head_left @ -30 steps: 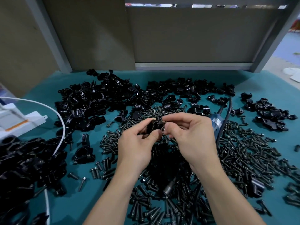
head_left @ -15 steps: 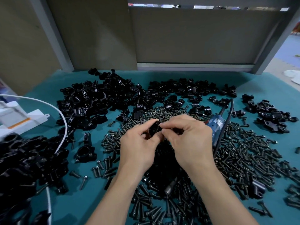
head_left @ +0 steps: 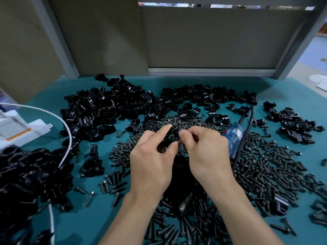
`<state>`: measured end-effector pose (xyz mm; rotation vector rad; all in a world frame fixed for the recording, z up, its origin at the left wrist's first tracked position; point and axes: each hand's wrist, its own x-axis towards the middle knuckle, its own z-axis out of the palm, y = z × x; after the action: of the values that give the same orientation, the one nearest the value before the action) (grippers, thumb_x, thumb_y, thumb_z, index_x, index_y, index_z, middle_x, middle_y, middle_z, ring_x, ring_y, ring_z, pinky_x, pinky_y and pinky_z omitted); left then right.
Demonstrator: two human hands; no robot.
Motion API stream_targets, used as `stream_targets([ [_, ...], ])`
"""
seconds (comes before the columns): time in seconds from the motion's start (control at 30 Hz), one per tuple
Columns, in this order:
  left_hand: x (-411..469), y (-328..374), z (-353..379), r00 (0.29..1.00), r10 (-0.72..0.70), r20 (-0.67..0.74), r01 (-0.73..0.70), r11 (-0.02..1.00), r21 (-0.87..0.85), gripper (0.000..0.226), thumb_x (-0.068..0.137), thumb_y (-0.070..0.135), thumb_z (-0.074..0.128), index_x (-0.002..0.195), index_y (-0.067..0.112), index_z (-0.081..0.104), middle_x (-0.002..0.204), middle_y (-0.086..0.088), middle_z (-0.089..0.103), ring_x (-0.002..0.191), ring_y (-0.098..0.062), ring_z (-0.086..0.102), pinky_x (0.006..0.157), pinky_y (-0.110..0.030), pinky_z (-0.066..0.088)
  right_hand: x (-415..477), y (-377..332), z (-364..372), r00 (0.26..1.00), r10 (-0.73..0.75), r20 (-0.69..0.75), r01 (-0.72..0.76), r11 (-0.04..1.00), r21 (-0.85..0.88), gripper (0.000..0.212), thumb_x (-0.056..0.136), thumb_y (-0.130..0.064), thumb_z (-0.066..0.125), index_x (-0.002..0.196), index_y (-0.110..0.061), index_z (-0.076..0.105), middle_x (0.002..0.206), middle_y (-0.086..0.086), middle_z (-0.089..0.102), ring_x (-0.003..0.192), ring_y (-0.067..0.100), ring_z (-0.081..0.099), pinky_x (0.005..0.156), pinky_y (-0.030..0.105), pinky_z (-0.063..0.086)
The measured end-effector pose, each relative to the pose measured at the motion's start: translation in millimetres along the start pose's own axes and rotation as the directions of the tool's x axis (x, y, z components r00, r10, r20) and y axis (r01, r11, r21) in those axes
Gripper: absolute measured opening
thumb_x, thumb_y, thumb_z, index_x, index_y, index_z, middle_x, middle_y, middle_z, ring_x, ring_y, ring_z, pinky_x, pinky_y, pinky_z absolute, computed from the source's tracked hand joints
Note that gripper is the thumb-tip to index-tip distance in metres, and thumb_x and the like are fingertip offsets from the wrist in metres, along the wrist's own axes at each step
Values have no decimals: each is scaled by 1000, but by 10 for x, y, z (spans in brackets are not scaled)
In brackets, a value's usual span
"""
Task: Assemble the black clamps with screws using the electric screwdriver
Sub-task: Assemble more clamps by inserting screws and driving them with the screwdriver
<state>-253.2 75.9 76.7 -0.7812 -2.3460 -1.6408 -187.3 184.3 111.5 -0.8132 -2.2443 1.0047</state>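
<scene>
1. Centre of view, above a teal table (head_left: 74,218): two bare hands meet, fingertips nearly touching.
2. The left hand (head_left: 152,165) grips a black clamp (head_left: 169,138), with its forefinger over the top and its thumb beneath.
3. The right hand (head_left: 207,152) has its fingers curled and pinches a small part at the clamp's 3 o'clock edge. I take it for a screw (head_left: 180,142), though its shape is mostly hidden.
4. From the hands, the electric screwdriver (head_left: 233,137) lies on the table at 2 o'clock, blue-bodied, with neither hand on it.
5. Loose screws (head_left: 265,165) spread from 3 to 6 o'clock, partly under the wrists. Clamp pieces (head_left: 106,110) are heaped from 10 to 12 o'clock, with more at 8 o'clock.
6. A white cable (head_left: 68,138) curves down the table at 9 o'clock.
7. My judgement: the step is starting the screw into the clamp by hand, before the driver is used.
8. To do it well, I would hold the clamp with its hole facing the right fingers and its halves seated flush.
9. I would then feed the screw in straight and turn it lightly until the thread catches.
10. A tilted start risks cross-threading once the driver takes over.
11. The left-hand grip should stay clear of the screw hole, so the driver tip can reach it.
</scene>
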Motion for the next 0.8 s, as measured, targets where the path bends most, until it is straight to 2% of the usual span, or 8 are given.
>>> stream_targets([
  [0.07, -9, -2, -8, 1000, 16, 12, -17, 1000, 8, 50, 89, 26, 82, 137, 31, 70, 91, 14, 59, 66, -18, 61, 59, -26, 52, 15, 3, -14, 1000, 8, 26, -7, 1000, -18, 39, 102, -43, 60, 68, -24, 62, 60, -18, 62, 54, 4, 54, 47, 21, 35],
  [0.23, -15, -5, -1, 999, 1, 50, -1, 1000, 7, 49, 91, 35, 74, 139, 39, 64, 104, 20, 61, 72, -11, 66, 69, -29, 58, 19, 0, -88, 999, -37, -16, 39, 994, 98, 20, 91, -34, 78, 72, -32, 71, 68, -19, 69, 61, 5, 66, 59, 25, 55],
  [0.3, -6, -5, 7, 999, -6, 48, 5, 1000, 13, 49, 91, 38, 72, 138, 42, 64, 104, 22, 61, 80, -5, 66, 73, -25, 58, 12, 0, -85, 999, -46, -20, 48, 989, 141, 17, 90, -27, 80, 75, -30, 73, 68, -13, 71, 61, 9, 68, 63, 33, 60],
  [0.37, 2, -8, 14, 999, -16, 42, 15, 1000, 24, 48, 91, 38, 74, 137, 44, 64, 101, 23, 60, 82, 0, 65, 71, -15, 54, 2, -3, -73, 998, -51, -27, 55, 985, 161, 17, 90, -22, 80, 76, -29, 73, 68, -12, 71, 62, 10, 69, 63, 35, 61],
  [0.47, 13, -13, 20, 999, -26, 37, 25, 999, 43, 49, 89, 40, 76, 136, 48, 63, 97, 24, 59, 84, 5, 63, 68, -9, 50, -8, -3, -66, 997, -59, -40, 65, 980, 188, 19, 90, -17, 80, 76, -29, 73, 68, -13, 72, 63, 9, 70, 62, 31, 61],
  [0.6, 24, -12, 19, 998, -40, 39, 38, 998, 51, 52, 88, 46, 74, 138, 51, 60, 104, 26, 59, 91, 5, 63, 75, -7, 48, -9, 3, -59, 996, -79, -50, 88, 973, 215, 21, 89, -12, 80, 76, -29, 74, 70, -14, 72, 64, 7, 71, 63, 28, 62],
  [0.73, 34, -14, 18, 996, -75, 53, 75, 997, 13, 59, 87, 50, 74, 143, 50, 55, 112, 23, 61, 96, -4, 68, 84, -18, 53, -5, 10, -51, 995, -78, -66, 91, 967, 238, 23, 87, -10, 80, 76, -29, 74, 71, -15, 73, 64, 5, 72, 63, 26, 62],
  [0.8, 38, -16, 18, 995, -73, 63, 73, 997, 8, 60, 87, 52, 72, 144, 51, 54, 113, 23, 60, 97, -2, 67, 82, -12, 49, -1, 16, -47, 994, -81, -76, 97, 964, 247, 23, 86, -10, 81, 76, -30, 74, 70, -16, 73, 64, 5, 72, 62, 24, 61],
])
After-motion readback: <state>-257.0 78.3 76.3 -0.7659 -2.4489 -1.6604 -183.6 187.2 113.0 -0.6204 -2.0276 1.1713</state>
